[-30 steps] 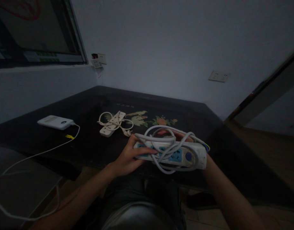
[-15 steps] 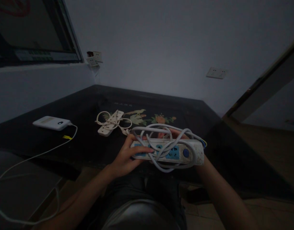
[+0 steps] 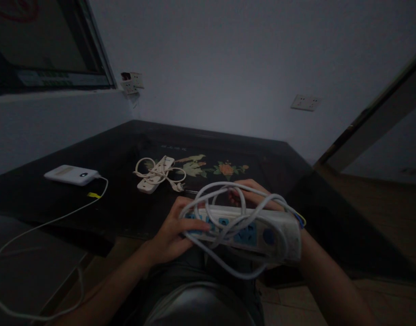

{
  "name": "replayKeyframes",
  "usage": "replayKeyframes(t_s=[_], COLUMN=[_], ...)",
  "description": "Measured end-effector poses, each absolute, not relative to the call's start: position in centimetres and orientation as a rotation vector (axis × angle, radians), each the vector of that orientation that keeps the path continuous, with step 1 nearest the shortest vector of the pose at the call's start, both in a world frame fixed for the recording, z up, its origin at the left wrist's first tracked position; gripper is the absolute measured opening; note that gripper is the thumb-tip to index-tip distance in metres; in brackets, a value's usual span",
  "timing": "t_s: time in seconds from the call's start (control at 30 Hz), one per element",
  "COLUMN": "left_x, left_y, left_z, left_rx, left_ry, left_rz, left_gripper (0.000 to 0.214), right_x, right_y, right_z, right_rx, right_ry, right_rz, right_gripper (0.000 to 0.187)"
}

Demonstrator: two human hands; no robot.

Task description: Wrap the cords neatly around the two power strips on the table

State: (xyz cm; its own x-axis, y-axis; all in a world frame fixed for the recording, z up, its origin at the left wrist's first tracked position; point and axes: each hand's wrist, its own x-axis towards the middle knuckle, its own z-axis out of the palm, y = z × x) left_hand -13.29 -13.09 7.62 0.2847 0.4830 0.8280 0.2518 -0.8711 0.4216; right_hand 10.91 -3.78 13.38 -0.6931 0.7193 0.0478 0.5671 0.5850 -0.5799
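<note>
A white power strip [image 3: 262, 213] with blue sockets and a round blue button is held over the table's front edge, above my lap. Loose loops of its grey cable [image 3: 224, 267] run around it. My left hand [image 3: 175, 231] grips the strip's left end, thumb across the front face. Behind the strip and the upper loops is my right hand [image 3: 253, 195], its fingers curled together close to the cable; what they pinch is hidden. Bare yellow and blue wires [image 3: 301, 219] stick out near the strip's right end, by my right wrist.
On the black table [image 3: 119, 145] lies a second white power strip [image 3: 147, 184] with its cord looped over it. A white power bank [image 3: 70, 174] with a cable and yellow tag [image 3: 93, 195] is at left. Wall sockets [image 3: 305, 103] are behind.
The power strip has come lower and nearer to me, its right end tilting down. The cable loops have spread, with one hanging lower in front. My right hand shows more above the strip.
</note>
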Motion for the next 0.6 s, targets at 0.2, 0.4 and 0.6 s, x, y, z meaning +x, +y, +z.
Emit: replayKeyframes(t_s=[0.2,0.4,0.6], left_x=[-13.4,-13.0,-13.1], left_y=[-14.3,-14.0,-14.6], left_z=[7.0,6.4,6.1], left_rx=[2.403,2.331,2.252], left_ry=[0.510,0.431,0.364], left_rz=[1.406,1.355,1.313], left_gripper=[0.041,0.058,0.063], right_x=[12.2,11.9,12.4], right_y=[0.5,2.3,5.5], right_z=[14.9,18.8,20.5], right_rx=[-0.951,-0.958,-0.944], right_ry=[-2.290,-2.335,-2.208], right_rz=[1.090,1.026,0.877], right_gripper=[0.033,0.029,0.027])
